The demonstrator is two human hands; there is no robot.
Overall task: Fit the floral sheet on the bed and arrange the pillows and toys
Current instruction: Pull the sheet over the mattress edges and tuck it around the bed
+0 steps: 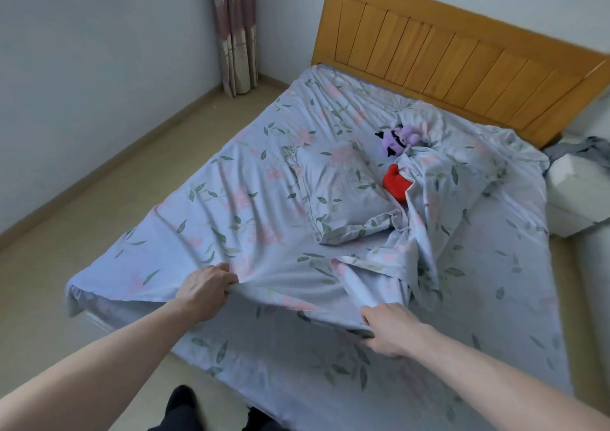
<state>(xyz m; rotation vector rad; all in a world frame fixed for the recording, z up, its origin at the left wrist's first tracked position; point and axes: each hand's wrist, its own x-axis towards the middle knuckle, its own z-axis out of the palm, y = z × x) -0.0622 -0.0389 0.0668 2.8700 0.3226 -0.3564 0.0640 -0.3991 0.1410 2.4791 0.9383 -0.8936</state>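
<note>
A pale blue floral sheet lies rumpled over the bed, its near edge lifted and folded back. My left hand grips that raised edge near the bed's foot corner. My right hand grips the same edge further right. A pillow in matching floral fabric lies in the middle of the bed. A purple plush toy sits near the headboard, and a red plush toy lies half under a second bunched floral piece.
A wooden headboard stands at the far end. Beige floor runs along the bed's left side, with a patterned curtain in the corner. A white seat with grey cloth stands to the right. My dark-clad legs are below.
</note>
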